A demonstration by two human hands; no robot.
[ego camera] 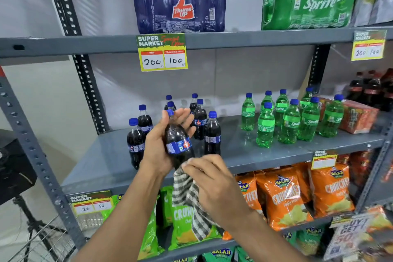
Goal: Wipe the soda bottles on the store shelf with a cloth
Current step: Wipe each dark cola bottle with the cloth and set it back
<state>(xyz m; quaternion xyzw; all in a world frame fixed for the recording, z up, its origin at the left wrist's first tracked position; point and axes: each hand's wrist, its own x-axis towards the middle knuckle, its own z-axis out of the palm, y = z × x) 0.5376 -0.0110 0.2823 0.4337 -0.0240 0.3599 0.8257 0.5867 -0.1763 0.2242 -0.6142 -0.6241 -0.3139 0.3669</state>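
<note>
My left hand [158,144] grips a dark cola bottle [177,142] with a blue cap and blue label, tilted slightly and lifted in front of the middle shelf [265,155]. My right hand [212,181] presses a grey-and-white checked cloth [189,204] against the bottle's lower end; the cloth hangs down below the hand. Several more dark cola bottles [136,142] stand on the shelf behind and beside the held one. A group of green Sprite bottles [291,121] stands further right on the same shelf.
Shrink-wrapped packs of Thums Up [180,0] and Sprite [308,0] sit on the top shelf. Orange [282,198] and green [182,219] chip bags fill the shelf below. An orange carton [357,115] and cola bottles [370,89] stand at the right. A tripod [32,225] is at lower left.
</note>
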